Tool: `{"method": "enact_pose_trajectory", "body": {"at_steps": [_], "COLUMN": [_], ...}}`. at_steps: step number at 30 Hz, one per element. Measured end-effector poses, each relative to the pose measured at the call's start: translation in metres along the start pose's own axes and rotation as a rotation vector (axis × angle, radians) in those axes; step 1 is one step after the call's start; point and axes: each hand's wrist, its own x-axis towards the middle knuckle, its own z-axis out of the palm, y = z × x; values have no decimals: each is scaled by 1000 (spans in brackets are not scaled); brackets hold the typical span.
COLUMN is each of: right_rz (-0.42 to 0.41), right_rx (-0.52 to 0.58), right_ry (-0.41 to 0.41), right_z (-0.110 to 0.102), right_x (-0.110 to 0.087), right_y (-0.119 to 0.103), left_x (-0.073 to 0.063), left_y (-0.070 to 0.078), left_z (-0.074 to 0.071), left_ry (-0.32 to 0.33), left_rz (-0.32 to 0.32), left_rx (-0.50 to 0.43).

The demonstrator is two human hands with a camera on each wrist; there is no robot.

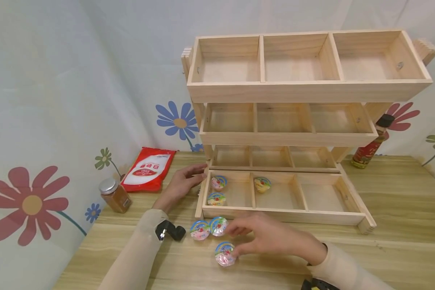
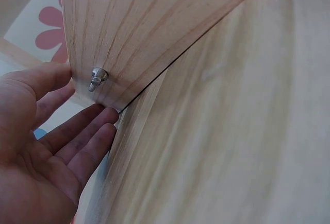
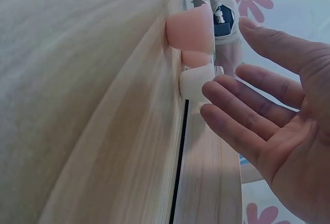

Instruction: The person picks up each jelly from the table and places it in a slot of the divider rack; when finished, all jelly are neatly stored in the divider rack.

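My left hand (image 1: pixel 183 183) is at the left side of a wooden tiered rack (image 1: pixel 282 217); in the left wrist view, its fingertips (image 2: pixel 111 115) touch the rack's side panel. My right hand (image 1: pixel 264 235) is in front of the rack over the table, thumb apart from the fingers and nothing held. Near it are three jelly cups with printed lids: a pink cup (image 1: pixel 225 254) by the thumb, a white cup (image 1: pixel 218 226) by the fingers, and another pink cup (image 1: pixel 200 230). Inside the bottom tray's left compartment are a pink cup (image 1: pixel 219 183) and a yellow cup (image 1: pixel 216 199); the middle compartment holds another yellow cup (image 1: pixel 262 184).
Left of the rack lie a red-and-white bag (image 1: pixel 148 169) and a jar (image 1: pixel 114 196) with a silver lid and brown contents. Behind the rack's right side stands a dark-capped bottle (image 1: pixel 371 145). The upper tiers overhang the bottom tray. A flowered curtain (image 1: pixel 76 80) hangs behind the table.
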Motion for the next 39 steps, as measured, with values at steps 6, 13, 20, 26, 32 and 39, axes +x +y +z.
{"method": "enact_pose_trajectory", "body": {"at_steps": [6,13,20,26,32,39], "right_rz": [-12,-27,-35,-15,-1,-9], "right_rx": [-18,-25,-73,-81,-73,-92], "right_ry": [-32,-80,-87,-74,-67,-51], "right_z": [4,8,11,16,20,21], "right_x": [1,0,0,1,1,1], "right_y": [1,2,1,1,2,3], "left_x": [0,1,0,0,0,0], "left_y": [-2,-1,1,-1,0,-2], "left_z": [0,0,0,0,0,0], "left_ry": [-2,1,9,8,9,13], "left_rz": [-8,-20,-12,0,-2,3], "left_rx": [-23,-20,-6,-17,-20,-15]}}
